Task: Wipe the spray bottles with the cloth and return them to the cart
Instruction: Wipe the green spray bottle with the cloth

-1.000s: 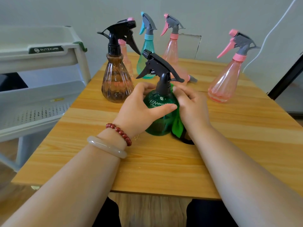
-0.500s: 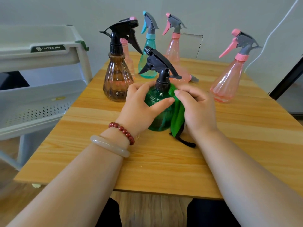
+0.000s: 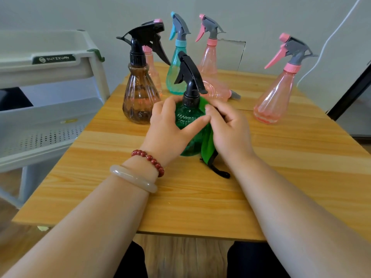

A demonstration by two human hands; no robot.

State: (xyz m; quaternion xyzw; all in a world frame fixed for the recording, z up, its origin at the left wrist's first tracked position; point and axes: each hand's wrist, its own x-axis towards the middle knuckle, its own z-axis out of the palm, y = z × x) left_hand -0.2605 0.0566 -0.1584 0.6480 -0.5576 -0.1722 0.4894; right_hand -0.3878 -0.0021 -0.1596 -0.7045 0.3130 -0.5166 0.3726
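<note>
Green bottle (image 3: 190, 125) with black trigger, green cloth (image 3: 208, 145) black-edged, ribbed brown bottle (image 3: 138, 99) left, teal bottle (image 3: 176, 77) far, pink bottle (image 3: 275, 97) right, light wood-grain tabletop (image 3: 200, 197), white cart (image 3: 46, 93).

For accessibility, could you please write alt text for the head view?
A left hand grips a green spray bottle on a wooden table while the right hand holds a green cloth against its side. Behind are a brown bottle, a teal bottle and pink bottles; a white cart is at the left.
</note>
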